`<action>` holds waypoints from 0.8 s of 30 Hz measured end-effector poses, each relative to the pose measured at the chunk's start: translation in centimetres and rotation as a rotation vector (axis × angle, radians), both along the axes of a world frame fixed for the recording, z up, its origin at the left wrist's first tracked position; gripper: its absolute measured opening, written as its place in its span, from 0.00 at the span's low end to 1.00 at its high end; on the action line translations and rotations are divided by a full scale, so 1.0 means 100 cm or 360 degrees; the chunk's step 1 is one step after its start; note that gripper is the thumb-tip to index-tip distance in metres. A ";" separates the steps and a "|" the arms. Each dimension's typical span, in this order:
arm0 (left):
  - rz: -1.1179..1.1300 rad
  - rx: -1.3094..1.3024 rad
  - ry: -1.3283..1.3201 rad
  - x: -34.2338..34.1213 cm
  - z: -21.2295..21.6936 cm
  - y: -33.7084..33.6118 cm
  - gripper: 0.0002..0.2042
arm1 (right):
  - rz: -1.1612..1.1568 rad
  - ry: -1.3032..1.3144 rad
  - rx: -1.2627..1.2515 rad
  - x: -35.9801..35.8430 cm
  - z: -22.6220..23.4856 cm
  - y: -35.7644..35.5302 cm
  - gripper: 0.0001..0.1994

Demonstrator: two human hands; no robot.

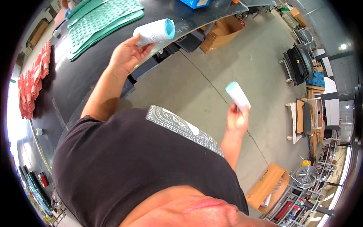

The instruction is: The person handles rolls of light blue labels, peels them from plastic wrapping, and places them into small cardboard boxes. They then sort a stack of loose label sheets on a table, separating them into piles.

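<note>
My left hand (130, 55) is closed around a white roll (153, 32) with a teal end, holding it tilted over the table's edge. Fingers and thumb grip its near end. Out to the right, my right hand (237, 119) grasps the lower end of a second white roll (238, 95), which also shows teal at its upper end. This one is held up over the floor, apart from the table. Close to my left hand lies a stack of green textured mats (104, 24) on the black table (85, 70).
Several coral-red folded or rolled pieces (34, 81) line the table's far left. A blue bin (196, 3) sits at the back. Cardboard boxes (223, 32) stand beside the table and at lower right (266, 187). Loaded carts (297, 64) and shelving are along the right.
</note>
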State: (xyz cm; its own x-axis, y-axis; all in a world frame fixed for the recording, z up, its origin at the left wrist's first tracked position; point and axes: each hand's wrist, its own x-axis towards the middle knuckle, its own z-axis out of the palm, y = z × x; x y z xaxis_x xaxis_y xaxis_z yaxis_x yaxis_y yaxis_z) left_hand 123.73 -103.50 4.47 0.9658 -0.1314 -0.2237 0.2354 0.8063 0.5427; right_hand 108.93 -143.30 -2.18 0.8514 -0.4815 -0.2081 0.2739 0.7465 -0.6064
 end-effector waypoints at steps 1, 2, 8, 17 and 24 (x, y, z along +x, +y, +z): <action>-0.0054 0.0038 0.0018 0.021 -0.005 -0.009 0.23 | 0.0072 0.0012 0.0002 0.031 0.002 -0.011 0.15; -0.0037 0.0047 -0.0041 0.036 -0.004 -0.018 0.22 | 0.0123 0.0075 0.0024 0.062 0.009 -0.015 0.16; -0.0003 0.0553 -0.0145 0.150 -0.017 -0.072 0.13 | 0.0158 0.0218 -0.0783 0.215 0.046 -0.016 0.14; -0.0472 0.1222 -0.0385 0.322 -0.013 -0.180 0.14 | 0.0752 -0.0683 -0.1681 0.434 0.060 -0.096 0.18; -0.0663 0.1545 -0.0726 0.401 -0.007 -0.218 0.05 | 0.1581 -0.0717 -0.1548 0.576 0.070 -0.136 0.20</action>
